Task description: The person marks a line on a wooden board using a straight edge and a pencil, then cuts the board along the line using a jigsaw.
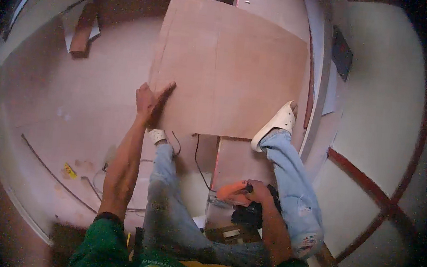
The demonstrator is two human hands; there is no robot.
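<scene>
A large, thin brown board [228, 69] lies ahead of me, with faint lines across its face. My left hand [151, 98] grips its left edge near the close corner, the thumb stretched over the top face and the other fingers curled at the edge. On the board's near right corner rests my right foot in a cream clog [277, 124]. Lower down, beside my right knee, my right hand [261, 193] is closed around an orange and black power tool [236, 193]. The tool's exact kind is hard to make out. A dark cord [196, 157] runs from it under the board.
A yellow utility knife [70, 171] lies on the floor at left, near a long dark strip [55, 171]. Brown and white offcuts [83, 30] sit at the far left. A raised ledge [319, 91] borders the right, beside pale panels with red-brown strips [360, 180].
</scene>
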